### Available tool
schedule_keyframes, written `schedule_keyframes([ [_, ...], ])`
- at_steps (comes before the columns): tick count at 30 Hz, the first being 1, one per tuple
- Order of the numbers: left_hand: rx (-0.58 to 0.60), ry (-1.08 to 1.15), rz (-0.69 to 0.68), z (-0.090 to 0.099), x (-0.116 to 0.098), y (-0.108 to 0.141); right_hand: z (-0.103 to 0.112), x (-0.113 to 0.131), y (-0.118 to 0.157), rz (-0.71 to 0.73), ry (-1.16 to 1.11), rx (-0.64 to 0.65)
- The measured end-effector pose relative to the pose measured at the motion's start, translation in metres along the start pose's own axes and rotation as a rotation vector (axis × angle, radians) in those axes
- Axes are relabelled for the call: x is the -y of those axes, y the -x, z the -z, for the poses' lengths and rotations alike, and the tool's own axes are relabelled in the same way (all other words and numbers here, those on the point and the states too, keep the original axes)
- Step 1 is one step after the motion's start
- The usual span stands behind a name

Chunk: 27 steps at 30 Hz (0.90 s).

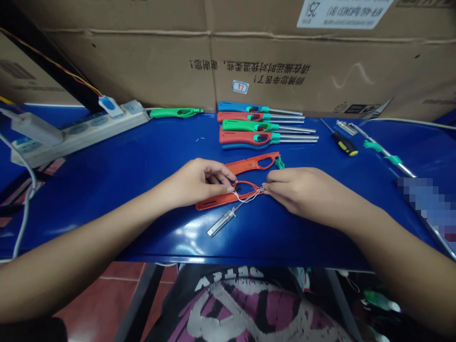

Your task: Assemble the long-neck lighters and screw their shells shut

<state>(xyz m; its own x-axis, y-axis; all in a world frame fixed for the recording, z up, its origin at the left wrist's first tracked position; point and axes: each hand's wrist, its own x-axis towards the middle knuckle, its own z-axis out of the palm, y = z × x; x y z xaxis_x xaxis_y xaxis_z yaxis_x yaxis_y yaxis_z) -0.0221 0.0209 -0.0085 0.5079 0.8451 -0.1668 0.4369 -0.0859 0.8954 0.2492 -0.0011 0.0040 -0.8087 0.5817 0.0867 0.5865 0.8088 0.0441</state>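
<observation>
The near shell (223, 200) lies between both hands, long axis running 8 to 2 o'clock. The left hand (200, 183) curls over its middle, grip unclear; the right hand (297, 190) pinches the wires (255, 194) at its 2 o'clock tip.

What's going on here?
A person's right hand pinches thin wires at the narrow end of the near orange shell; the left hand is at that shell's loop, its grip unclear. A clear tank lies nearer the person, the far shell behind. Farther back lie several whole lighters.
</observation>
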Motion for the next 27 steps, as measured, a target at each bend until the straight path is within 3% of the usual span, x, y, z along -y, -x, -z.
schedule_keyframes([
  [10,0.007,0.007,-0.062,-0.0027,0.0003,0.0011,0.0037,0.0008,-0.0017,-0.071,-0.12,0.076],
  [15,0.009,0.001,-0.025,0.0014,0.0021,0.0019,0.0049,-0.0024,0.0014,-0.086,-0.212,0.101],
  [27,0.044,-0.244,-0.046,-0.0056,-0.0031,0.0088,0.0095,-0.0074,0.0022,-0.165,-0.486,0.106],
])
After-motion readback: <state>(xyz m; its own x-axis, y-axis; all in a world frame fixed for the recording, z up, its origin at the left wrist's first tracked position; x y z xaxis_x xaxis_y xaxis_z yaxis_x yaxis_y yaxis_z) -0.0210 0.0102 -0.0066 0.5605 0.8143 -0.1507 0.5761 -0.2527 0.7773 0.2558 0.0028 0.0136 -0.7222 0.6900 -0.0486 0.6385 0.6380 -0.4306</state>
